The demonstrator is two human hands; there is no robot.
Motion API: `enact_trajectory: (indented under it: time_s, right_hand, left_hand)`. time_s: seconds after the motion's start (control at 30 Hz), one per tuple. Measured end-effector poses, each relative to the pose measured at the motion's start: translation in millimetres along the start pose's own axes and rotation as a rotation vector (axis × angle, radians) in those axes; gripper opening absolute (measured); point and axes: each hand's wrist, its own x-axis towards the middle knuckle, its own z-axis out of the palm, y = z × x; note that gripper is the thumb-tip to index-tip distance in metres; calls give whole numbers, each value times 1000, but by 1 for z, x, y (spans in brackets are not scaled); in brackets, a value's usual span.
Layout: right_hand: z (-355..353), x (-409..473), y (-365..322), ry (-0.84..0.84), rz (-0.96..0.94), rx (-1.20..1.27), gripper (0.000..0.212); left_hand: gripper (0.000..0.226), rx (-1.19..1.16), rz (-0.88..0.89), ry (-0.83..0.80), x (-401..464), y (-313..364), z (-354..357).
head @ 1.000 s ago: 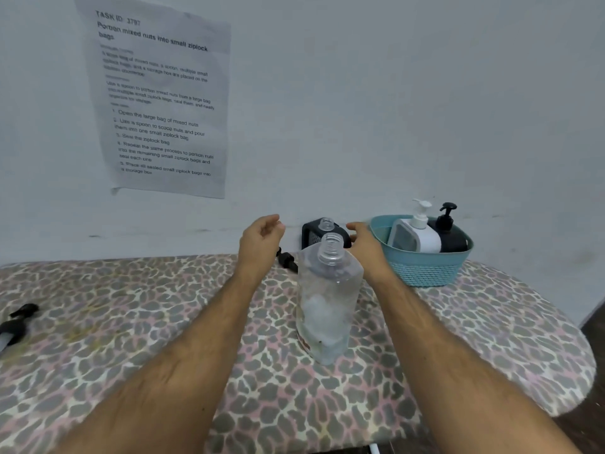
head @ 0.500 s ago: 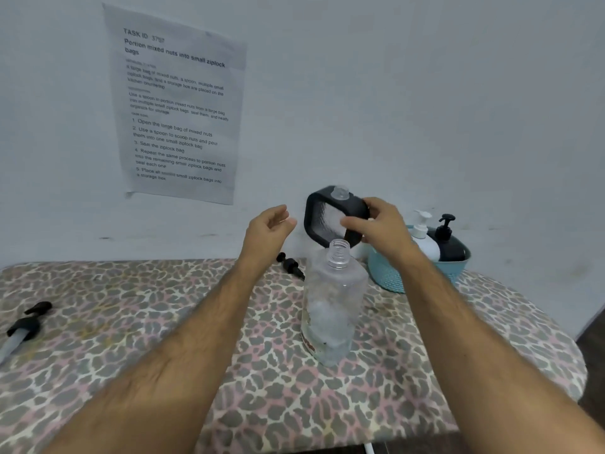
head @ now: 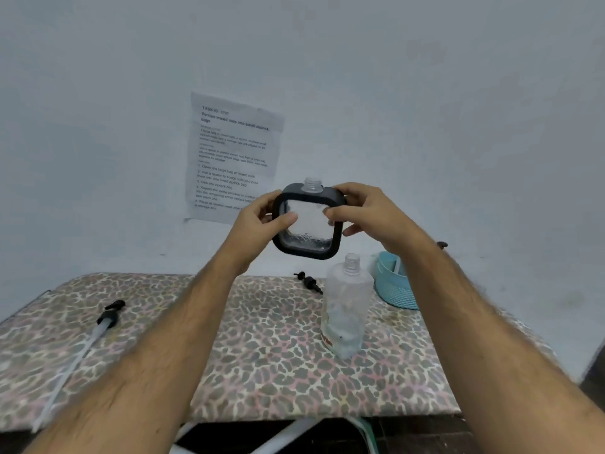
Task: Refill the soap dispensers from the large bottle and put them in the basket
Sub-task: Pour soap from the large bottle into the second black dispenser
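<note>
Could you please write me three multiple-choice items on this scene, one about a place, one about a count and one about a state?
1. Where is the square dispenser?
A. in the basket
B. held up above the table
C. lying on the table

2. How many hands hold it?
A. none
B. one
C. two

3. What state is the large bottle in?
A. upright, uncapped
B. tipped over
C. capped

Answers:
1 B: it is clear of the table, in front of the wall.
2 C: the left hand and right hand each grip a side.
3 A: it stands with a bare open neck.
</note>
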Motion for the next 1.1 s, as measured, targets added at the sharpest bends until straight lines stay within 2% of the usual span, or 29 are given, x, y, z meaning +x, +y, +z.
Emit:
enact_trajectory:
  time_s: [0.27, 0.53, 0.73, 0.93, 1.1]
  right_hand:
    - [68, -38, 13, -160, 68, 23, 41]
    - [129, -63, 84, -176, 247, 124, 57]
    - [152, -71, 111, -101, 270, 141, 73]
    - [157, -89, 113, 18, 204, 97, 48]
    - [148, -114, 105, 416, 93, 15, 11]
  left_hand:
    - [41, -8, -169, 25, -88, -21, -41]
    - [52, 55, -311, 87, -142, -79, -48]
    - [58, 108, -348, 113, -151, -107, -40]
    - [52, 53, -349, 153, -156, -121, -30]
    - [51, 16, -323, 214, -159, -132, -25]
